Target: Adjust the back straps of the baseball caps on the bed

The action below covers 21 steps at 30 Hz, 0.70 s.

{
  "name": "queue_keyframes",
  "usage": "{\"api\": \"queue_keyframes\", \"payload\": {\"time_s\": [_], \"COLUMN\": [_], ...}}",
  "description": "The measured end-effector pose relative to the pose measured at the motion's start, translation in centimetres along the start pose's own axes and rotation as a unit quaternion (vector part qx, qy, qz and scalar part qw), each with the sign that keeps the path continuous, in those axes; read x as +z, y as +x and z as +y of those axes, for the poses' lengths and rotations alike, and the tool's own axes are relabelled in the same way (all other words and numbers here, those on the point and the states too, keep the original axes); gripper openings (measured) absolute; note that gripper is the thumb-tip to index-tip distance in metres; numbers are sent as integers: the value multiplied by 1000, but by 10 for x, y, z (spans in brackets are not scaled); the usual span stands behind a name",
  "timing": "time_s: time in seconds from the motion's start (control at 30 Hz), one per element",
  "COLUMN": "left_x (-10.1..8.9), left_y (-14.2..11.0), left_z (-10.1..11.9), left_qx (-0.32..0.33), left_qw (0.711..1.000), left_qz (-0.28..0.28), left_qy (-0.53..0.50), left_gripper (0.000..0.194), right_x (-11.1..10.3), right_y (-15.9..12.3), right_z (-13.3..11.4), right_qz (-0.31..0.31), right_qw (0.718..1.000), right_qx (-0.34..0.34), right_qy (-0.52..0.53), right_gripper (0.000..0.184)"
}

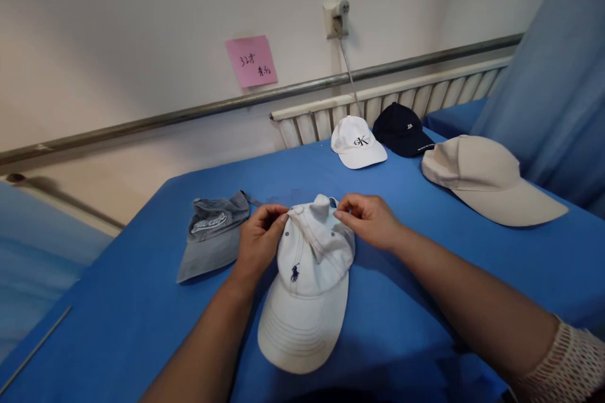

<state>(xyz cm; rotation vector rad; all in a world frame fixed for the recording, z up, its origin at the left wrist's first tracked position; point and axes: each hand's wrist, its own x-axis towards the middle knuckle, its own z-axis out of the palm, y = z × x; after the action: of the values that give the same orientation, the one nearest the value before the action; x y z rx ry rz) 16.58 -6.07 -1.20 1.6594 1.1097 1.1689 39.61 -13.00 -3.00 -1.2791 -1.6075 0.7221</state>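
A pale, nearly white baseball cap (312, 264) with a small dark horse-rider emblem lies in front of me, its brim toward me and its crown creased. My left hand (261, 233) pinches the far left edge of this cap between thumb and fingers. On the far right edge, the thumb and fingers of my right hand (368, 219) are pinched together on the fabric. Left of it, just beside my left hand, sits a grey-blue cap (212, 236) with white lettering on the front, slumped and partly behind that hand.
Toward the back stand a white cap (358, 143) with black letters and a black cap (401, 129). A large beige cap (486, 179) lies to the right. All rest on a blue-covered table (123, 277) against a wall with a metal rail (203, 112) and a radiator (425, 101).
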Motion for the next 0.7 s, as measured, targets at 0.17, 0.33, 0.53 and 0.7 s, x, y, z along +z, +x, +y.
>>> {"api": "queue_keyframes", "payload": {"time_s": [0.17, 0.33, 0.53, 0.7], "left_x": [3, 1, 0, -2], "left_y": [-3, -4, -5, 1], "left_z": [-3, -7, -12, -13], "left_qx": [30, 67, 84, 71], "left_qw": [999, 995, 993, 994], "left_qz": [-19, -21, -16, 12], "left_qy": [16, 70, 86, 77], "left_gripper": [16, 17, 17, 15], "right_x": [7, 20, 23, -4], "right_y": [8, 9, 9, 11], "right_z": [20, 14, 13, 22], "right_qz": [-122, -184, -174, -17], "right_qw": [977, 933, 918, 991], "right_qx": [13, -19, -42, -40], "right_qy": [-176, -309, -355, -125], "right_gripper": [22, 22, 9, 3]}}
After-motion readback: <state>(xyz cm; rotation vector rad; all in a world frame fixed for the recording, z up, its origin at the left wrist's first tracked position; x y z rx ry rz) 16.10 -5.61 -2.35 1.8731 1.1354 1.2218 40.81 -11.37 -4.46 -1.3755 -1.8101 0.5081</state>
